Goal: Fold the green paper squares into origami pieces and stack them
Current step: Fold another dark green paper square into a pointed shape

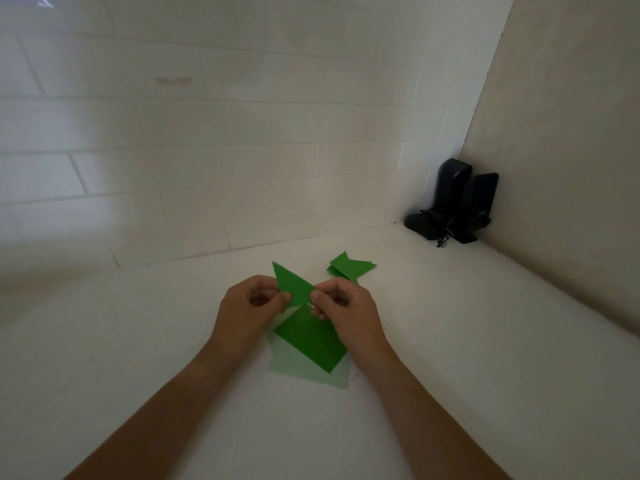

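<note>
No readable text anywhere. The black speakers (464,202) in the corner have a small pale mark low on the right unit's front, too small and dark to read. The green paper (311,341) and the wall tiles (207,133) are unprinted.

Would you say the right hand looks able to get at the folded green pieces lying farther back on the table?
Probably yes: nothing lies between the right hand and the folded pieces, but it pinches the paper triangle together with the left hand.
</note>
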The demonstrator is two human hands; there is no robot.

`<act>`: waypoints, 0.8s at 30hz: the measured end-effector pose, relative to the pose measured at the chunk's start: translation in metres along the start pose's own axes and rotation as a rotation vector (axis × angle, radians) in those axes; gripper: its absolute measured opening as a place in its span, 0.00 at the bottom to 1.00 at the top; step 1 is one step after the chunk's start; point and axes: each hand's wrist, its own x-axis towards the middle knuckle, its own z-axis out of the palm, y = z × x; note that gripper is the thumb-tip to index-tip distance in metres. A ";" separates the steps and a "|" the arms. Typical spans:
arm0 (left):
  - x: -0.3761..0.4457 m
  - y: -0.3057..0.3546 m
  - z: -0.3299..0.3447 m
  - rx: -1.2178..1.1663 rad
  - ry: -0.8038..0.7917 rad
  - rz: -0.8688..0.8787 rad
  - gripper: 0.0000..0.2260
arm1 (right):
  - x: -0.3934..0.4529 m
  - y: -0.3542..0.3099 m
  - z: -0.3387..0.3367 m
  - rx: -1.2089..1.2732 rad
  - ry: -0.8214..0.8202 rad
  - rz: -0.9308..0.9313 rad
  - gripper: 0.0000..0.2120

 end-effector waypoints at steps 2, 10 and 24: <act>0.001 0.001 0.000 -0.001 0.021 0.014 0.05 | -0.001 0.000 0.000 -0.034 0.000 0.000 0.02; 0.000 -0.006 0.000 -0.048 -0.046 -0.047 0.01 | -0.001 -0.001 -0.001 0.001 0.002 -0.011 0.04; 0.002 -0.009 0.000 -0.049 -0.015 -0.046 0.08 | -0.005 -0.006 0.001 -0.154 0.007 -0.044 0.06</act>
